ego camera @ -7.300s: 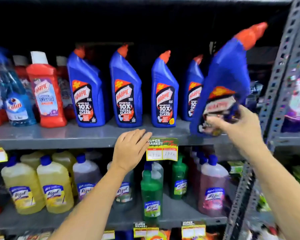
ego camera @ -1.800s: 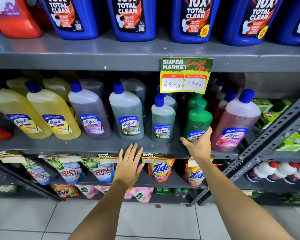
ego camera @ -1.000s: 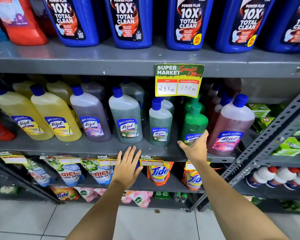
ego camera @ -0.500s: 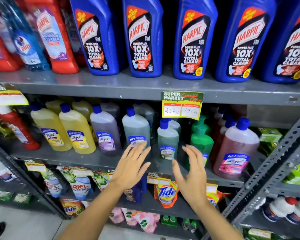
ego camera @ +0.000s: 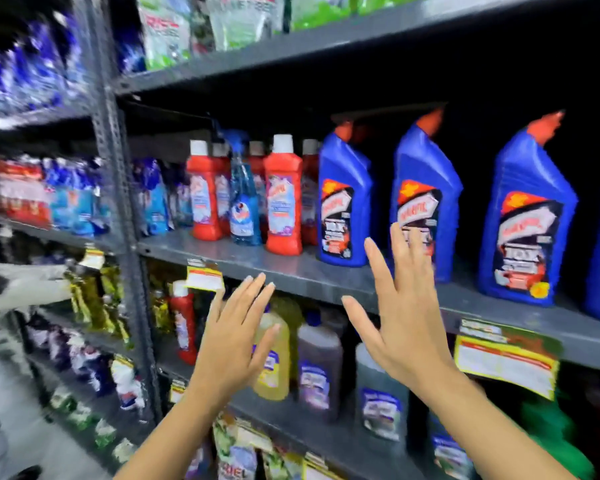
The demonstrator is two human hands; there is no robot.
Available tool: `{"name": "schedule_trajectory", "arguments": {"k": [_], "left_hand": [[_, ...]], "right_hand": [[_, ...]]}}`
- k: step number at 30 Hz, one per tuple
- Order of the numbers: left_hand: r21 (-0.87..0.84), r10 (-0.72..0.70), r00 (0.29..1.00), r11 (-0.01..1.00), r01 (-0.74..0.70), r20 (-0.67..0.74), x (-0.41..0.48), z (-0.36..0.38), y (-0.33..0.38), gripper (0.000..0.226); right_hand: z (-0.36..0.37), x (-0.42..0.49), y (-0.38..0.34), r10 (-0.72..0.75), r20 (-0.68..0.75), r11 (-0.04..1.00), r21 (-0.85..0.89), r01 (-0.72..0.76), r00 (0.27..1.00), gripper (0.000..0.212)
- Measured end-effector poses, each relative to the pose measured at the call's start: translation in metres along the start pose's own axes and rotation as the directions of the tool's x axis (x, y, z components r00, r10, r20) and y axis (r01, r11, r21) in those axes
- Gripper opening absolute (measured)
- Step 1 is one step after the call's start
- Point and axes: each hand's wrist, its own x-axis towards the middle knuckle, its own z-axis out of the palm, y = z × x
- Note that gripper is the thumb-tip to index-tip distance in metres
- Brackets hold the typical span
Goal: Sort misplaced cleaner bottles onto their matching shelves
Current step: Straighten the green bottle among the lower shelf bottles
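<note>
Both hands, left point(ego camera: 234, 344) and right point(ego camera: 400, 320), are hovering empty with fingers spread, having risen from the lower shelf toward the grey metal shelf point(ego camera: 326, 275) bearing blue angled-neck cleaner bottles point(ego camera: 345, 199) as the view swings left.

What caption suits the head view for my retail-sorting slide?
Both hands, left and right, raised open and empty before a grey shelf of blue toilet-cleaner bottles.

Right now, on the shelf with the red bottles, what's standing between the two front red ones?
In the head view, a clear blue spray bottle stands between the two front red bottles, an odd one among them.
</note>
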Motion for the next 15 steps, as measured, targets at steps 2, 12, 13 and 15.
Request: {"name": "schedule_trajectory", "arguments": {"k": [2, 12, 13, 15], "left_hand": [[0.025, -0.02, 1.0, 0.999, 0.02, -0.007, -0.001, -0.009, -0.031, 0.057], [0.099, 0.005, 1.0, 0.995, -0.004, -0.002, 0.011, -0.03, -0.208, 0.055], [0.096, 0.009, 1.0, 0.995, -0.008, -0.008, 0.016, -0.029, -0.223, 0.055], [0.092, 0.032, 0.999, 0.995, -0.032, -0.003, 0.027, -0.021, -0.247, 0.056]], "right_hand": [[0.021, 0.013, -0.012, 0.0, 0.016, 1.0, 0.002, 0.0, 1.0, 0.067], [0.167, 0.112, -0.105, 0.035, 0.022, 0.997, 0.062, -0.036, 0.999, 0.066], [0.178, 0.122, -0.111, 0.043, 0.023, 0.997, 0.065, -0.044, 0.999, 0.067], [0.198, 0.144, -0.119, 0.073, 0.02, 0.994, 0.074, -0.074, 0.997, 0.066]]}}
